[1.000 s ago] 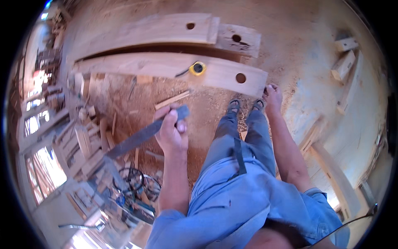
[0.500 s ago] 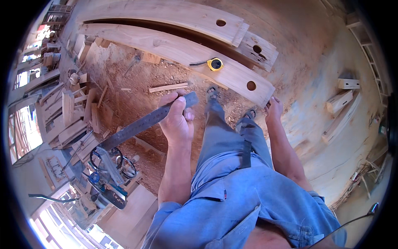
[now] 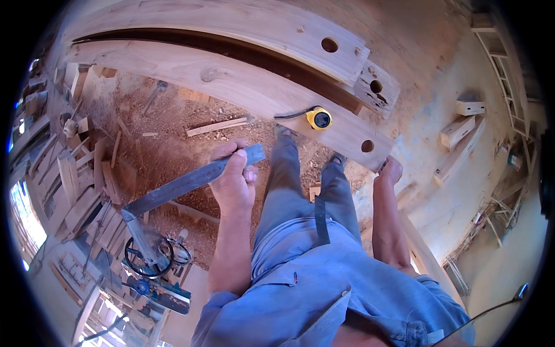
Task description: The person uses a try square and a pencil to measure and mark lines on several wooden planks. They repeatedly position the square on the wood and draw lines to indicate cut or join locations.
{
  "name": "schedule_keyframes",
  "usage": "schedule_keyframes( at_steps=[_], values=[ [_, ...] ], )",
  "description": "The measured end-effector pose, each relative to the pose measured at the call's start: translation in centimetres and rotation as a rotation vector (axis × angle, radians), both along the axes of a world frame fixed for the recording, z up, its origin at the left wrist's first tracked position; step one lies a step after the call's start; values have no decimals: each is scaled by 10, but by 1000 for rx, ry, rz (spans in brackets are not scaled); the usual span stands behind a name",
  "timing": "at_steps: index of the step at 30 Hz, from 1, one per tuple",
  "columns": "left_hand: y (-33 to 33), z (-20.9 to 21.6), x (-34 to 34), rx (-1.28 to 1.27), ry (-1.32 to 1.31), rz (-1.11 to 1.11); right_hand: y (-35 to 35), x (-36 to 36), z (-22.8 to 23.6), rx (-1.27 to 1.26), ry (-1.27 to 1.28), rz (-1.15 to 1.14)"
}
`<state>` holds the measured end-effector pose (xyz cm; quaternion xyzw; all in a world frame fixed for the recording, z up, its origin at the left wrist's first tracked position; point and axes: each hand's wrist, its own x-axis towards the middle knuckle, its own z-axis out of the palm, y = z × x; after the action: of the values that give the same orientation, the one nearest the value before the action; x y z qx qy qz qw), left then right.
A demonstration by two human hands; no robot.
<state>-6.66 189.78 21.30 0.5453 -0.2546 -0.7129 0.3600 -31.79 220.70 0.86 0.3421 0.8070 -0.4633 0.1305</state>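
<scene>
My left hand (image 3: pixel 234 182) is closed around one arm of a metal carpenter's square (image 3: pixel 179 188). The square's other arm (image 3: pixel 141 240) angles down at the left. My right hand (image 3: pixel 390 169) is curled at the near right corner of a long wooden board (image 3: pixel 243 87). Its fingertips are partly hidden, and I cannot make out what is between them. On that board lies a yellow and black tape measure (image 3: pixel 319 118), with a dark strap trailing from it. A round hole (image 3: pixel 367 146) goes through the board near its right end.
Beyond it lie another holed board (image 3: pixel 277 40) and a shorter piece with a rough, broken end (image 3: pixel 377 89). Wood offcuts (image 3: pixel 69 179) crowd the left, above a machine with a black handwheel (image 3: pixel 149 254). Timber blocks (image 3: pixel 457 132) rest on the right floor. Shavings cover the ground.
The view has shifted, so the boards and tape measure appear lower and farther right. My left hand still holds the square, and my right hand stays at the board's corner, its fingers more curled.
</scene>
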Motion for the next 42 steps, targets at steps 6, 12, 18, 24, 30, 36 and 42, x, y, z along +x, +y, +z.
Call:
schedule_keyframes(
  at_steps=[6,12,18,24,30,36,42],
  values=[
    [-45,-6,-1,19,43,-57,-63,24,3,-16,111,30],
    [-59,-7,-18,-24,82,-129,-131,57,15,-153,54,111],
    [-43,1,-39,-42,103,-190,-151,75,44,-430,57,74],
    [0,23,-59,-79,164,-303,-177,85,167,-837,26,401],
    [50,34,-76,-78,112,-390,-167,95,213,-1226,-280,287],
    [76,26,-82,-85,51,-462,-139,93,208,-1208,-307,225],
    [82,21,-83,-65,49,-507,-127,93,204,-1223,-349,153]
  ],
)
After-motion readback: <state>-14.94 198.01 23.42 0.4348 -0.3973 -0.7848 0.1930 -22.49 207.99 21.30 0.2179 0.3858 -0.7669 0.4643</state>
